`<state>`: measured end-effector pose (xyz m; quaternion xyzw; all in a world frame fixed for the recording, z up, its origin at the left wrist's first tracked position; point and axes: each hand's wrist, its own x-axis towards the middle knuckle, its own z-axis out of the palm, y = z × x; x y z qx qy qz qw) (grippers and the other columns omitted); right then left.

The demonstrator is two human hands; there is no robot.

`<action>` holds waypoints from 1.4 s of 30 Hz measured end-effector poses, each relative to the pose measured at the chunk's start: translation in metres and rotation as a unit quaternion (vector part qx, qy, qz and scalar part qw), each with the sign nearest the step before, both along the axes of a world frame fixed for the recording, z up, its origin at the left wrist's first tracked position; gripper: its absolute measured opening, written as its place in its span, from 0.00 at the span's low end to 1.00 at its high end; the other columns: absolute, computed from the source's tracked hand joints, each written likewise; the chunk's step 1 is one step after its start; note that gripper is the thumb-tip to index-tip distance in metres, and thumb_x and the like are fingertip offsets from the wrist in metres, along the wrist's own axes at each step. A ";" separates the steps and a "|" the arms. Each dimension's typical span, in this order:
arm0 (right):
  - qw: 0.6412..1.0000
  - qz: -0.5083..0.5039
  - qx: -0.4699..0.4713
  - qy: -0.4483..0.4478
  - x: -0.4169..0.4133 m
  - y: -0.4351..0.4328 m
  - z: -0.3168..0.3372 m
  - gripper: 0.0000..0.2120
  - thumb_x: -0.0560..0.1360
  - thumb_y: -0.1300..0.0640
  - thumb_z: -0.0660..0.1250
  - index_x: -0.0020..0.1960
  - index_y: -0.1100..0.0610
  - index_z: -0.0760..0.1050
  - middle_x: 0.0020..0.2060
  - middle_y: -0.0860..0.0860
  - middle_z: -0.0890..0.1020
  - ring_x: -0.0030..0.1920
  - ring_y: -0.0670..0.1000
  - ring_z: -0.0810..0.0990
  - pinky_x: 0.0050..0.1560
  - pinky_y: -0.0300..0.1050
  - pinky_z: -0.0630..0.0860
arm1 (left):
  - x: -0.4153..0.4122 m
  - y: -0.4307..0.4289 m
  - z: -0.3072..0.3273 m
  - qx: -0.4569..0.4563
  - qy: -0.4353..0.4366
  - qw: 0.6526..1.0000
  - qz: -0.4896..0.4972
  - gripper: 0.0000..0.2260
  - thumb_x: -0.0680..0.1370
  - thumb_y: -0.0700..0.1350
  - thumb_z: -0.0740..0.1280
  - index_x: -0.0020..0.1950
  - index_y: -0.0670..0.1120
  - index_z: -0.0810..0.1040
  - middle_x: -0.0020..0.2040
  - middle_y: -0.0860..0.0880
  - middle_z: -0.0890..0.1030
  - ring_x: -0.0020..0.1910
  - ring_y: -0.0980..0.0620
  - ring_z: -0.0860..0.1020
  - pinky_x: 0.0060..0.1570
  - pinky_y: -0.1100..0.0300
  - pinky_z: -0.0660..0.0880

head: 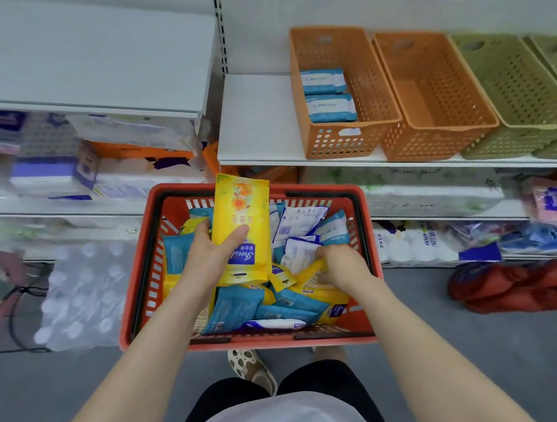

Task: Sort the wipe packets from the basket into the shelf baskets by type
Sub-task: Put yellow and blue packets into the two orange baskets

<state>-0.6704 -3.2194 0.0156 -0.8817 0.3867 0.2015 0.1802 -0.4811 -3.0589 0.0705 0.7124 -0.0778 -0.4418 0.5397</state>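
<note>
1. One red shopping basket [131,277] is shown on the floor at the centre, heaped with yellow, blue and white wipe packets.
2. Four shelf baskets [445,129] are lined up on a white shelf, from one to three o'clock of the red basket: two orange, then two green. Two blue packets [326,95] are seen lying in the leftmost orange basket [375,98].
3. A yellow packet [241,210] is held upright above the heap by the left hand [207,255]. It is gripped near its lower end, with the thumb laid across the face and the fingers wrapped behind.
4. A second yellow packet [309,273] is pinched by its edge in the right hand [340,262], at four o'clock of the first, with the fingers curled down into the heap.
5. The packets are judged light and soft, with glossy film that may slip. The flat sealed end by the hang hole is judged the firmest place to be held, as the padded middle would give under a squeeze.
</note>
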 end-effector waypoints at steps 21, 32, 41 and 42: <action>0.885 -0.347 0.233 -0.207 0.011 0.025 -0.005 0.38 0.70 0.45 0.75 0.72 0.53 0.61 0.61 0.48 0.75 0.58 0.52 0.77 0.51 0.43 0.76 | 0.007 0.003 -0.003 -0.029 0.008 0.996 0.084 0.38 0.67 0.59 0.74 0.73 0.47 0.67 0.59 0.47 0.83 0.49 0.49 0.85 0.42 0.51 0.82; 0.777 -0.406 0.412 -0.249 -0.003 -0.006 0.046 0.15 0.77 0.52 0.70 0.60 0.58 0.77 0.48 0.53 0.86 0.46 0.51 0.85 0.44 0.45 0.80 | 0.000 -0.014 0.026 -0.052 -0.001 0.998 0.044 0.27 0.74 0.56 0.72 0.69 0.49 0.70 0.57 0.48 0.83 0.50 0.48 0.85 0.49 0.47 0.82; 0.770 -0.338 0.289 -0.458 -0.033 -0.088 0.160 0.09 0.79 0.58 0.66 0.59 0.56 0.75 0.44 0.50 0.85 0.39 0.47 0.84 0.39 0.42 0.78 | -0.014 -0.085 0.083 -0.126 -0.016 0.992 0.019 0.25 0.76 0.56 0.70 0.71 0.49 0.71 0.59 0.47 0.83 0.54 0.47 0.83 0.58 0.44 0.78; 0.762 -0.337 0.266 -0.486 -0.035 -0.101 0.168 0.10 0.79 0.59 0.66 0.60 0.56 0.74 0.43 0.50 0.84 0.38 0.46 0.84 0.37 0.41 0.78 | -0.016 -0.097 0.088 -0.130 -0.021 0.991 0.018 0.24 0.77 0.55 0.69 0.71 0.48 0.71 0.59 0.47 0.83 0.53 0.47 0.84 0.55 0.45 0.79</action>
